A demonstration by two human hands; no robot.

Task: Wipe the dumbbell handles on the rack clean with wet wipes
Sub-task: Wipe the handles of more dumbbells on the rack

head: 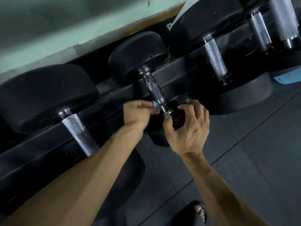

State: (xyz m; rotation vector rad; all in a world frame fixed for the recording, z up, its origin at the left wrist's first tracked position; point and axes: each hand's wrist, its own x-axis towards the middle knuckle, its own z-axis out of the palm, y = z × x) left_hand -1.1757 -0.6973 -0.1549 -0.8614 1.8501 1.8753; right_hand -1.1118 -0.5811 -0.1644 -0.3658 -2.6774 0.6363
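item: dumbbell rack, dark steel, two rails run from lower left to upper right. four or more dumbbells are laid across the rails, handles bridging the gap so that the heads are cradled at back and front edges.

item: small dumbbell, middle of the rack. its handle is chromed with a knurled centre band, and is presented toward the front rail, presumably so that it can be reached without lifting.

item: wet wipe, pale, crumpled small. it is pinched between the thumb and fingertips of the left hand and is pressed against the near end of the handle, beside the front collar; the bunched form is judged to suit working round a narrow bar.

item: right hand. its fingers are curled over the front head of the same dumbbell, at the front rail; the head is judged to be steadied, or turned, so that the handle does not roll under the wipe.

item: neighbouring handles, one to the left, one to the right, more at the upper right corner. whether these have been wiped cannot be told.

item: blue sheet on the floor, right edge; its kind cannot be told.

item: sandalled foot, on dark floor tiles in front of the rack.
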